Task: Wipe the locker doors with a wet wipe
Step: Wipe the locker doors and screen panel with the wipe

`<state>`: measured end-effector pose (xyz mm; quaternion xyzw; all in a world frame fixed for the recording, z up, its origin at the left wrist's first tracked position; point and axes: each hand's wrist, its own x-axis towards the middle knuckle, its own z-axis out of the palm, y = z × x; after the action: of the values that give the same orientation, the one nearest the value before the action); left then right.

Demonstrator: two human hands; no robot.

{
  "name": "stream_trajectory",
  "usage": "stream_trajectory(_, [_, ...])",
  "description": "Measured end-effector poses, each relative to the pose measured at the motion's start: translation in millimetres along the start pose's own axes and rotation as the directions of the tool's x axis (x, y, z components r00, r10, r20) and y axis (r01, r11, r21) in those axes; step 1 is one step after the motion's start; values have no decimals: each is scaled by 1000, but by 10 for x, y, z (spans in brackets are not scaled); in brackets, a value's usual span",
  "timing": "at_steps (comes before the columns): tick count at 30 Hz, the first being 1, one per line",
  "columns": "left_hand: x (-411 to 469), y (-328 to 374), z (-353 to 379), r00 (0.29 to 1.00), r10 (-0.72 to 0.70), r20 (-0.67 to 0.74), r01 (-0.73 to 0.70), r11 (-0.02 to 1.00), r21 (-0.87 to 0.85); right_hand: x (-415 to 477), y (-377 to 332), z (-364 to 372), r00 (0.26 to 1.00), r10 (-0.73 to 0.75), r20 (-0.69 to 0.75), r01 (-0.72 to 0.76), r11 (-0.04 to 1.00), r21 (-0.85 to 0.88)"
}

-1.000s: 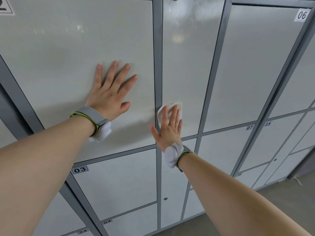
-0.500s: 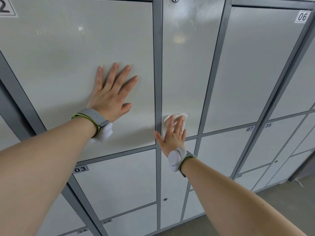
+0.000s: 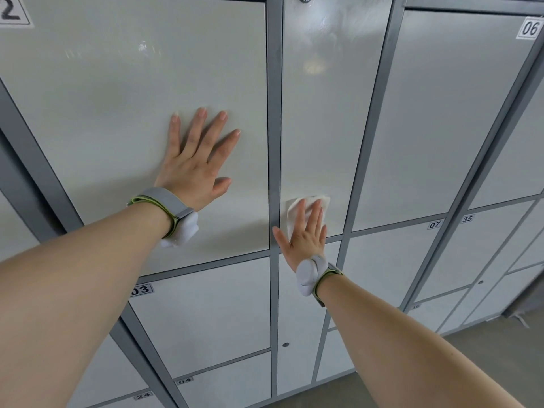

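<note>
A wall of grey-framed lockers (image 3: 441, 119) stands with every door closed, so what they hold cannot be told; the left hand (image 3: 194, 166) lies flat, fingers spread, on the wide door (image 3: 117, 98); across the frame post (image 3: 274, 113), the right hand (image 3: 304, 235) presses the wet wipe (image 3: 294, 209) with straight fingers against the lower left corner of the narrow door (image 3: 329, 128).

On my feed, the left forearm (image 3: 73, 290) and right forearm (image 3: 412, 348) show bare to the frame's edge, as do the left hand (image 3: 194, 169) and right hand (image 3: 304, 234). A grey left strap (image 3: 164, 201), edged in yellow-green, circles one wrist and carries a rounded white left pod (image 3: 182, 231). The right strap (image 3: 326, 276), in the same colours, bears a matching right pod (image 3: 309, 273), smooth and oval.
</note>
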<state>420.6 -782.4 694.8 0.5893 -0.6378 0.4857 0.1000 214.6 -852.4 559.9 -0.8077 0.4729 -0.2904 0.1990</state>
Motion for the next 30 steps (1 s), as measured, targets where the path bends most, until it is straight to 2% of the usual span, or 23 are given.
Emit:
stream_trajectory(3, [-3, 2, 9, 1000, -9, 3, 9, 1000, 8, -6, 34, -30, 999, 27, 23, -28, 999, 24])
stream_trajectory(6, [-5, 18, 25, 1000, -17, -7, 18, 1000, 4, 97, -137, -144, 997, 0, -77, 8, 994, 107])
stream_trajectory(10, [-10, 34, 44, 999, -19, -27, 19, 1000, 6, 216, -283, -252, 985, -44, -166, 67, 989, 135])
stream_trajectory(13, [-3, 42, 47, 999, -17, -41, 18, 1000, 6, 159, -160, -181, 991, -38, -125, 51, 993, 108])
stream_trajectory(17, [0, 52, 53, 999, -25, -36, 25, 1000, 5, 64, 101, -89, 994, 113, 9, -113, 985, 128])
stream_trajectory(20, [-3, 55, 58, 999, -37, -29, 37, 999, 0, 46, 169, -88, 989, 142, 47, -148, 977, 156])
stream_trajectory(22, [-8, 56, 67, 999, -40, -29, 40, 999, -2, 86, 90, -149, 992, 127, -10, -122, 972, 200])
stream_trajectory(26, [-9, 62, 70, 998, -46, -38, 46, 999, -3, 256, -191, -360, 984, -26, -175, 60, 979, 194])
stream_trajectory(30, [-9, 70, 81, 998, -47, -52, 47, 999, 1, 264, -178, -322, 978, -57, -200, 83, 988, 127])
